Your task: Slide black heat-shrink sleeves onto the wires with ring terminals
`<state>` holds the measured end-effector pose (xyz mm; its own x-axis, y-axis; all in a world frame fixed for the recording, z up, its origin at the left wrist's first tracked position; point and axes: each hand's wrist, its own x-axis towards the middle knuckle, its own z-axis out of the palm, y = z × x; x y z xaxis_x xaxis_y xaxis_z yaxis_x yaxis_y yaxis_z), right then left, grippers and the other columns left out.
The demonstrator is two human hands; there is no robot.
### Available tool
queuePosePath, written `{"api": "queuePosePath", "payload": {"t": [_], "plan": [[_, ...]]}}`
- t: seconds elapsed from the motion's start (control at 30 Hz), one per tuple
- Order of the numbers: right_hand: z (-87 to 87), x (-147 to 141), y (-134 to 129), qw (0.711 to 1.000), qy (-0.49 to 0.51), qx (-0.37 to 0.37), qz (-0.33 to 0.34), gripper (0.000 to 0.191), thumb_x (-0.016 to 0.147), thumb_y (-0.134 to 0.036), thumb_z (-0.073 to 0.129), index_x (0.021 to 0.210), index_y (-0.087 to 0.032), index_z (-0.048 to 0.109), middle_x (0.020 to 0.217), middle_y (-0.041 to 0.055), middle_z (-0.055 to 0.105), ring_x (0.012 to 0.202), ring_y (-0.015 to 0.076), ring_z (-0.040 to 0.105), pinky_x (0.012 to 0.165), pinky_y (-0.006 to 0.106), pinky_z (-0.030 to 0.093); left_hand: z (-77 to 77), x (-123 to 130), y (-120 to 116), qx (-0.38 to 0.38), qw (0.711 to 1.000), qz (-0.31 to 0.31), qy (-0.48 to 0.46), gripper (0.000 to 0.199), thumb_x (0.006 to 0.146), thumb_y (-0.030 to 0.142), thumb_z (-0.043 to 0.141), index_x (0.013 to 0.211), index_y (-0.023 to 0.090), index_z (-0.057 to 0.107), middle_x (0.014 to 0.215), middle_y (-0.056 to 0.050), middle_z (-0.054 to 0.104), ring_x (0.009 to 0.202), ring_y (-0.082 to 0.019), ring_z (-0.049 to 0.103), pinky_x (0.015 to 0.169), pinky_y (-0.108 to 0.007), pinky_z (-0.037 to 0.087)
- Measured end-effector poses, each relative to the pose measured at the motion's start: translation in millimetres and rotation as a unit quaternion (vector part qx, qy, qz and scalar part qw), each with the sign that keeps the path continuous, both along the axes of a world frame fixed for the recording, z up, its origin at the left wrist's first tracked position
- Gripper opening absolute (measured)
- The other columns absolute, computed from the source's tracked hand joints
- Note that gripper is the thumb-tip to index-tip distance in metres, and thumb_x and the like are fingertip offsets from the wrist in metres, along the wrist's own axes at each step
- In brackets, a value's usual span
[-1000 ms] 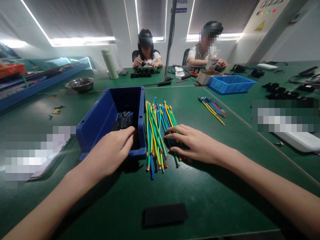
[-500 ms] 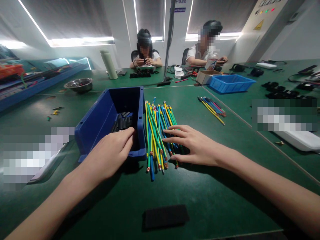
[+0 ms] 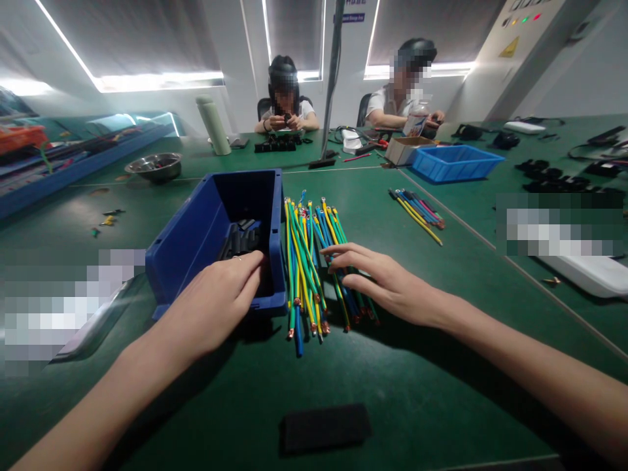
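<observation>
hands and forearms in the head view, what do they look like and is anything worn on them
Both the left hand and the right hand are ungloved, with slender fingers and slim wrists. What looks like a thin ring sits on a left finger; none shows on the right. No sleeve, watch, cable or marking shows on either forearm.

Dim room | glare beneath blinds | shadows on tabletop | edges stretched, smeared
</observation>
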<state>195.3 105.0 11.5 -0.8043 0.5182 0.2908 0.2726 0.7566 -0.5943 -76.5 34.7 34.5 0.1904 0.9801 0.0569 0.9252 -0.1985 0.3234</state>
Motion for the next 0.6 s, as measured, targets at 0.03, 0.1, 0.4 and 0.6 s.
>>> {"api": "queuePosePath", "payload": {"t": [0.03,0.1,0.4,0.6], "plan": [[1.4,1,1,0.999,0.032,-0.034,-0.008,0.027,0.102,-0.037,0.041,0.112,-0.019,0.059,0.137,0.0116,0.056,0.125,0.0196,0.054,0.104,0.039,0.043,0.3,0,0,-0.002,1.000,0.001,0.000,0.044,0.097,0.038,0.025,0.108,0.016,0.061,0.113,-0.014,0.069,0.103,-0.031,0.065,0.083,-0.043,0.047],[2.8,2,5,0.992,0.077,-0.093,-0.037,0.030,0.102,-0.040,0.041,0.101,-0.020,0.063,0.130,0.0085,0.061,0.123,0.0207,0.055,0.104,0.040,0.041,1.1,0,0,-0.006,1.000,0.000,0.001,0.043,0.097,0.038,0.025,0.105,0.016,0.062,0.110,-0.014,0.069,0.101,-0.031,0.065,0.082,-0.043,0.047],[-4.6,3,17,0.851,0.236,-0.401,-0.243,0.060,0.068,-0.026,0.084,0.121,-0.023,0.057,0.117,0.0037,0.067,0.092,0.0160,0.070,0.084,0.029,0.057,-0.8,0,-1,0.006,1.000,0.006,0.009,0.051,0.098,0.038,0.024,0.121,0.012,0.060,0.119,-0.016,0.067,0.104,-0.030,0.065,0.090,-0.046,0.047],[7.1,2,13,0.721,0.284,-0.594,-0.214,0.074,0.069,-0.004,0.077,0.136,-0.013,0.047,0.119,0.0117,0.069,0.087,0.0135,0.072,0.072,0.017,0.061,-2.4,0,-2,0.017,0.999,0.016,0.023,0.052,0.098,0.039,0.024,0.119,0.010,0.061,0.109,-0.016,0.068,0.094,-0.030,0.065,0.091,-0.047,0.047]]}}
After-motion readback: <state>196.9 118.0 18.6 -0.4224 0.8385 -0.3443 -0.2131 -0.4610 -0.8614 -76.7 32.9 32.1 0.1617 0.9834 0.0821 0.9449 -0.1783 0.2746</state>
